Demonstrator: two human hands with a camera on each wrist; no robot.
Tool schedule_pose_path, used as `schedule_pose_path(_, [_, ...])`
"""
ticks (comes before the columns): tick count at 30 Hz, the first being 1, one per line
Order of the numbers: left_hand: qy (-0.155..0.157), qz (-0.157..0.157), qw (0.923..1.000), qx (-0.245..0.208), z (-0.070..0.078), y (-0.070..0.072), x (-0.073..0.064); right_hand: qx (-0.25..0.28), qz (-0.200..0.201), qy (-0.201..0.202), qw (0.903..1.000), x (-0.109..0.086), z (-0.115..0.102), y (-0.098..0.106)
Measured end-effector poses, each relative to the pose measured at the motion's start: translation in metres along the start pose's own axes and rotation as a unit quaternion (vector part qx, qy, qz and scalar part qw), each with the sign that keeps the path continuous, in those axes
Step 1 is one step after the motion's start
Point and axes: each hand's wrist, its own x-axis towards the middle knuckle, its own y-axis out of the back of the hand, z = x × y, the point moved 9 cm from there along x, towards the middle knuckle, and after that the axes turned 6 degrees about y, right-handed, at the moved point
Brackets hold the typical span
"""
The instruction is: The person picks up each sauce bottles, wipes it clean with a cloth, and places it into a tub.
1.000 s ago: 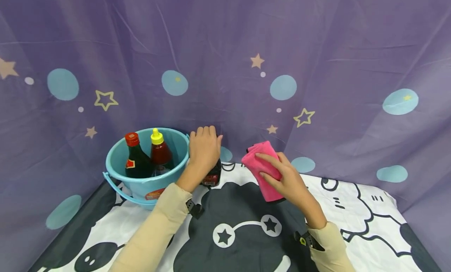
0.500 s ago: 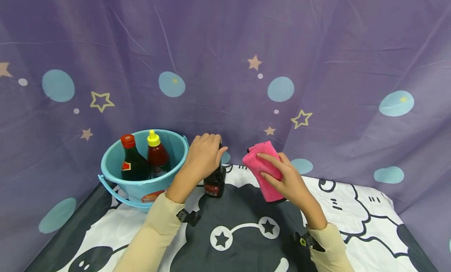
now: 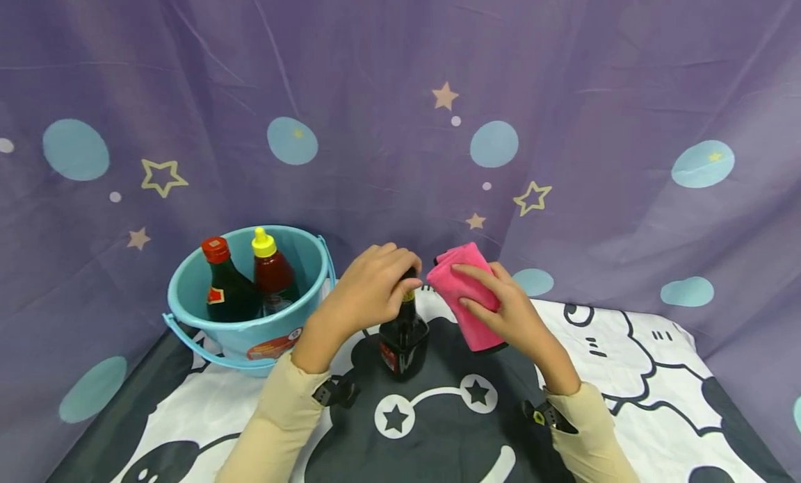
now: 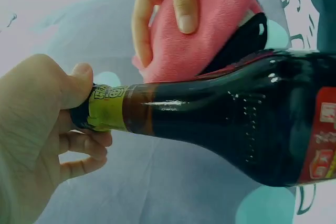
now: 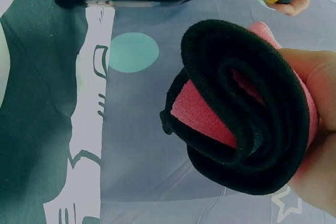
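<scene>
My left hand [image 3: 369, 285] pinches the dark cap of a sauce bottle [image 3: 403, 344], a dark glass one with a yellow neck band and a red label. The bottle [image 4: 236, 124] stretches away from the thumb and fingers in the left wrist view. To its right, my right hand [image 3: 516, 313] grips a folded pink cloth [image 3: 466, 299] with black edging, thumb on one side and fingers on the other. The cloth's rolled end [image 5: 241, 108] faces the right wrist camera, a short way from the bottle.
On the left stands a light blue bucket [image 3: 178, 288] with its handle hanging down in front. Inside it are a red-capped dark bottle [image 3: 231, 288] and a yellow-capped sauce bottle [image 3: 273, 271]. A purple curtain [image 3: 388, 66] rises behind the patterned black-and-white cloth [image 3: 457, 441].
My left hand has brought the sauce bottle from beside the bucket rightward and nearer to me, closer to the pink cloth. The right hand has stayed nearly still with the cloth.
</scene>
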Motion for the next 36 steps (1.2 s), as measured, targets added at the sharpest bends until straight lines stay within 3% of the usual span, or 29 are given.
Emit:
schedule_pose_path(9, [-0.012, -0.019, 0.9997, 0.003, 0.006, -0.003, 0.0, 0.01, -0.018, -0.019, 0.9996, 0.0, 0.006, -0.005])
schedule_pose_path(18, [-0.016, -0.008, 0.9998, 0.002, 0.004, 0.0, -0.005, 0.009, -0.02, -0.021, 0.9995, 0.001, 0.008, -0.007])
schedule_pose_path(28, [0.005, -0.02, 0.9995, 0.026, 0.005, -0.001, -0.015, 0.03, -0.016, -0.013, 0.9993, -0.006, 0.003, -0.012])
schedule_pose_path(32, [0.022, -0.02, 0.9994, 0.018, 0.001, 0.001, -0.013, 0.062, 0.011, -0.006, 0.998, -0.004, 0.0, -0.003])
schedule_pose_path(36, [0.05, -0.046, 0.9976, -0.011, -0.008, 0.003, -0.009, 0.102, 0.065, -0.008, 0.9926, 0.001, -0.005, 0.015])
